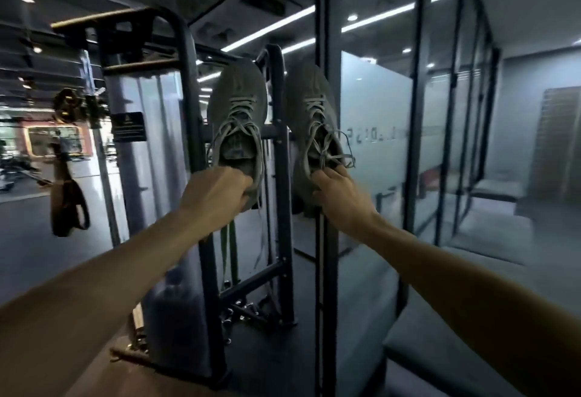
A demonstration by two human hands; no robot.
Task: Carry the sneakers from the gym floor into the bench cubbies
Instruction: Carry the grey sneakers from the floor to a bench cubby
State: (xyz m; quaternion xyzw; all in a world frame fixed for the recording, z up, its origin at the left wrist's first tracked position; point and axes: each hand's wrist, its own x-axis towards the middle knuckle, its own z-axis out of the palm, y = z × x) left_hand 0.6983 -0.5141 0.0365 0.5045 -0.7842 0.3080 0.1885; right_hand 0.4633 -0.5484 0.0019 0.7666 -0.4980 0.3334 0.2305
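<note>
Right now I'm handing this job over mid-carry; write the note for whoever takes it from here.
Left hand: grips the left sneaker at its heel, toe pointing up.
Right hand: grips the right sneaker at its heel, toe up, laces loose.
Both sneakers are off the floor, held out in front of a black gym rack and a glass wall.
Done: pickup.
Left: carry them to the bench cubbies, which are not clearly in view, and set each one inside.

1. We see two bare forearms, uncovered from the frame's edge to the wrist.
2. Our left hand [217, 191] and right hand [338, 194] wear no gloves, rings or watch.
</note>
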